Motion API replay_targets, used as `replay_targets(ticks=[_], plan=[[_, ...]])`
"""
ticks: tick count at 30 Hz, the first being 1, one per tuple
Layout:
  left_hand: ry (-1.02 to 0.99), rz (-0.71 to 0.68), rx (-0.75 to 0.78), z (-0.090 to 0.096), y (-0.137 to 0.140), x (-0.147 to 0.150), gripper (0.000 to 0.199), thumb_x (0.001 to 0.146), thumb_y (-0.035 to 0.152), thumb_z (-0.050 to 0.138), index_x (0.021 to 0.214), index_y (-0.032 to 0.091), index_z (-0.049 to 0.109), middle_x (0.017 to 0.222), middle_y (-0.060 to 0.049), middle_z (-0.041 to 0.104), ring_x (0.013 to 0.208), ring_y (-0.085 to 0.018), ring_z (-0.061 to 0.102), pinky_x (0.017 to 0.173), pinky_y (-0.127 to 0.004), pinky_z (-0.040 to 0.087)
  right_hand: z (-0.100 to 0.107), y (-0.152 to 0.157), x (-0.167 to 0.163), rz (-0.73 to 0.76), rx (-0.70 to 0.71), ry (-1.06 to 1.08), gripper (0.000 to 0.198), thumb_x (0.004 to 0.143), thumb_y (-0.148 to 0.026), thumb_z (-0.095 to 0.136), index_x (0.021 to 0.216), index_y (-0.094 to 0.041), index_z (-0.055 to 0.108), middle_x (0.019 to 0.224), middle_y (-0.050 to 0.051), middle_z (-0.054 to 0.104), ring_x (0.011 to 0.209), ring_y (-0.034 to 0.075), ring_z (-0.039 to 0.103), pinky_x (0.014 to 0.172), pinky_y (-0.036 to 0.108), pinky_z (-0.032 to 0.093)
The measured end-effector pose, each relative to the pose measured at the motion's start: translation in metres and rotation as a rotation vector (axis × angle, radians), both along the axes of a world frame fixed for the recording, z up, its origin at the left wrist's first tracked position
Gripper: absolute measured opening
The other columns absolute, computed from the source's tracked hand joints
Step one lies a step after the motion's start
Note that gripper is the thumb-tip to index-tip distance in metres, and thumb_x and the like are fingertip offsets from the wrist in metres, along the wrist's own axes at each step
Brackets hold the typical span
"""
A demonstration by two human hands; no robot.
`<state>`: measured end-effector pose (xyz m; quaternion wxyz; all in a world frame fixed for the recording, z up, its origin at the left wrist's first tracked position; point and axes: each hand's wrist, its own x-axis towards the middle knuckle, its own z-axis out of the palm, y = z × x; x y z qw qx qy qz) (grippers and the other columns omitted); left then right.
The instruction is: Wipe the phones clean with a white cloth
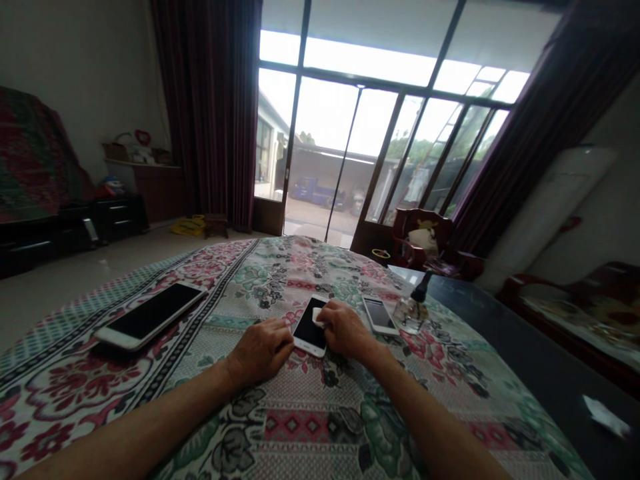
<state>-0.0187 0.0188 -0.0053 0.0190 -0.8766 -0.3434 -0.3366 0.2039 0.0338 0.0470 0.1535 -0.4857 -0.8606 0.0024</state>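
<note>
A white smartphone [310, 343] with a dark screen lies face up on the patterned tablecloth. My left hand [263, 348] rests on the cloth, fingers curled and closed against the phone's left edge. Between the closed fingers of my right hand [345, 328] is a small white wipe [317, 316], pressed on the upper right of the screen. Just right of that hand lies a second white phone [380, 315]. Beside it stands a clear bottle [411, 315] with a black top. Farther left, a larger white phone or tablet [153, 313] lies screen up.
The floral tablecloth [280, 407] covers the table under my forearms. At the right is a dark tabletop [480, 333] with a crumpled white paper [606, 415] on it. Wooden chairs [425, 233] and a glass door [340, 153] are beyond.
</note>
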Motion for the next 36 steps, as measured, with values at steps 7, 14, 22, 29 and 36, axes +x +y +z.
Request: replay_targets(ticks=[7, 14, 22, 29, 36], plan=[[0.016, 0.007, -0.010, 0.001, -0.001, 0.000, 0.017, 0.088, 0.018, 0.053, 0.073, 0.018, 0.062, 0.073, -0.003, 0.063, 0.074, -0.017, 0.059, 0.068, -0.027, 0.045, 0.011, -0.007, -0.002, 0.237, -0.151, 0.035, 0.030, 0.068, -0.005, 0.052, 0.084, -0.020, 0.073, 0.092, 0.003, 0.066, 0.080, 0.013, 0.058, 0.074, 0.023, 0.042], [0.013, 0.006, -0.008, 0.002, -0.001, 0.001, 0.019, 0.088, 0.016, 0.053, 0.072, 0.018, 0.061, 0.073, -0.003, 0.062, 0.074, -0.017, 0.059, 0.069, -0.028, 0.045, -0.004, 0.008, 0.006, 0.045, -0.031, 0.074, 0.033, 0.077, -0.002, 0.049, 0.095, -0.018, 0.072, 0.103, 0.006, 0.068, 0.097, 0.017, 0.059, 0.089, 0.027, 0.042], [0.013, 0.007, -0.018, 0.002, -0.001, 0.001, 0.019, 0.088, 0.015, 0.053, 0.071, 0.017, 0.061, 0.072, -0.003, 0.062, 0.073, -0.017, 0.058, 0.069, -0.028, 0.044, -0.019, 0.028, 0.011, -0.166, 0.042, 0.061, 0.038, 0.087, -0.003, 0.043, 0.111, -0.019, 0.068, 0.118, 0.008, 0.064, 0.108, 0.020, 0.054, 0.092, 0.028, 0.040], [0.008, 0.002, -0.019, 0.001, 0.000, 0.001, 0.018, 0.088, 0.015, 0.054, 0.073, 0.017, 0.062, 0.073, -0.003, 0.062, 0.074, -0.017, 0.058, 0.069, -0.028, 0.045, -0.018, 0.023, -0.003, -0.059, 0.055, 0.006, 0.036, 0.085, -0.003, 0.046, 0.107, -0.021, 0.069, 0.114, 0.006, 0.066, 0.108, 0.020, 0.052, 0.091, 0.028, 0.039], [0.035, -0.004, -0.032, -0.001, 0.000, -0.001, 0.019, 0.089, 0.016, 0.052, 0.071, 0.017, 0.059, 0.075, -0.003, 0.062, 0.075, -0.018, 0.058, 0.071, -0.029, 0.045, -0.010, -0.007, -0.030, 0.122, 0.021, -0.012, 0.022, 0.079, -0.008, 0.052, 0.085, -0.017, 0.071, 0.097, 0.007, 0.067, 0.091, 0.019, 0.053, 0.081, 0.028, 0.041]])
